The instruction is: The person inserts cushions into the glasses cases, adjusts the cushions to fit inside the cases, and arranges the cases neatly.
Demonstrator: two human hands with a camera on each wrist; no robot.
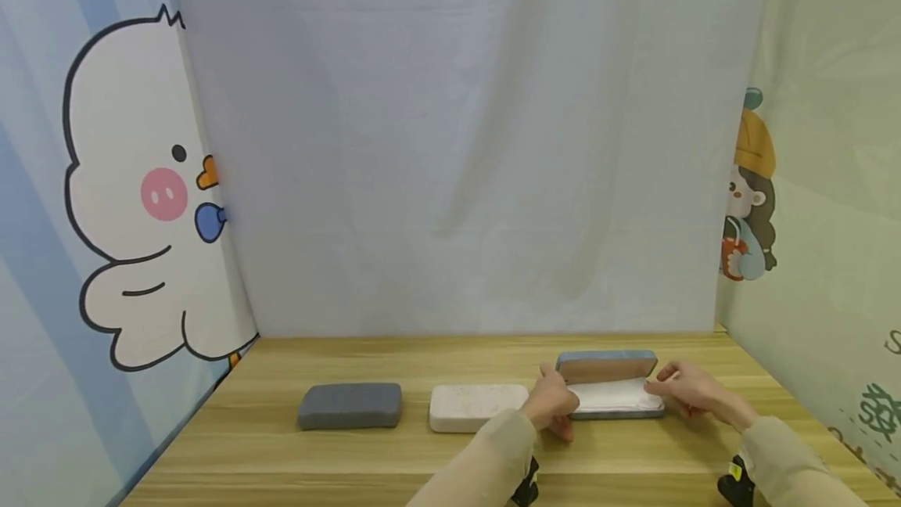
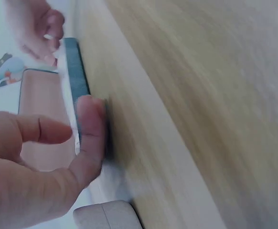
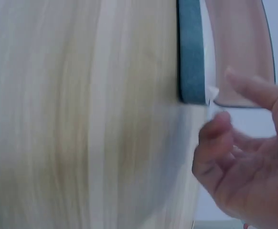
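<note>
An eyeglass case (image 1: 615, 415) lies open at the right of the table, its blue-grey lid (image 1: 607, 355) tilted up behind, showing a pinkish-brown lining. A folded white cloth (image 1: 611, 396) fills the base. At the case's left end is my left hand (image 1: 552, 401); in the left wrist view its thumb (image 2: 91, 129) and index finger (image 2: 50, 130) reach over the cloth's edge. My right hand (image 1: 693, 391) is at the other end, thumb and index finger spread around a raised cloth corner (image 3: 212, 91), a gap showing in the right wrist view.
A speckled off-white case (image 1: 472, 407) lies closed just left of the open one. Farther left is a closed dark grey case (image 1: 350, 405). All stand on a wood-grain table (image 1: 380, 464), with a pale curtain (image 1: 450, 139) behind and printed cloth walls on both sides.
</note>
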